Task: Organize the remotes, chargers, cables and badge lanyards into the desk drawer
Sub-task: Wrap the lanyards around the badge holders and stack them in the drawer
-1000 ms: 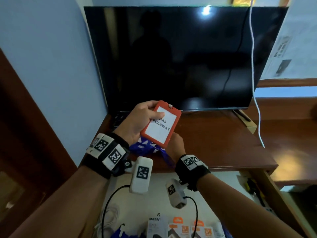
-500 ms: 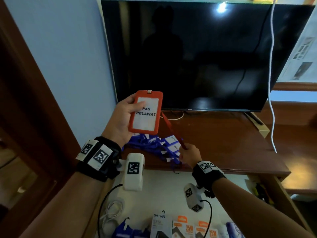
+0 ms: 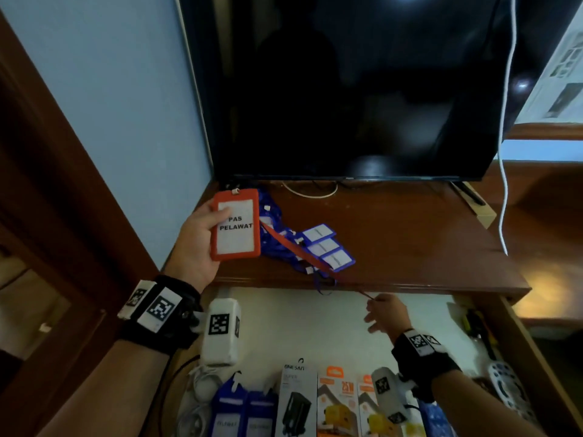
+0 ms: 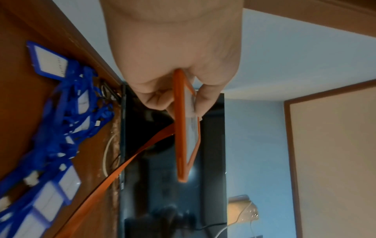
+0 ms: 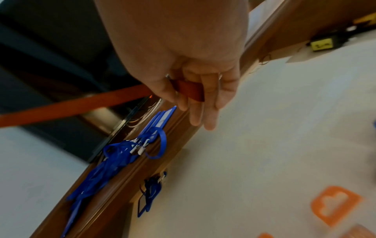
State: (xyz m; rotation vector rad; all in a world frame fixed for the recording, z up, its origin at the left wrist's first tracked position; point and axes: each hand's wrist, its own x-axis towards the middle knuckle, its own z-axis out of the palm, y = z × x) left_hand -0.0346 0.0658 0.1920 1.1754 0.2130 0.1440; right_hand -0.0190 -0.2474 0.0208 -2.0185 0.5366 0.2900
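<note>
Holding the badge (image 3: 236,224) up in my left hand (image 3: 197,241), I keep it clear of the bench (image 3: 410,247) so its strap (image 3: 303,250) can be drawn out straight. The left fingers (image 4: 154,99) are curled behind the orange holder with the thumb pressed on its face, a firm pinch that stops the card from twisting while the other end is pulled.

My right hand (image 3: 386,313) sits low, just in front of the bench edge and over the open drawer (image 3: 315,323). There the thumb and forefinger nip the far end of the strap, as the right wrist view shows, while the remaining fingers (image 5: 205,116) hang straight and loose. The strap runs taut between the two hands, crossing above the blue lanyards (image 3: 299,247) heaped on the bench under the TV (image 3: 347,89). I judge this stretch is meant to free the orange strap from that blue tangle and make it easy to fold or wind.

Down in the drawer, boxed chargers (image 3: 337,402) stand in a row along the near side, with blue badges (image 3: 243,411) beside them and a white cable (image 3: 195,386) at the left. The pale liner behind them is where I would expect this badge to go, once its strap is gathered.
</note>
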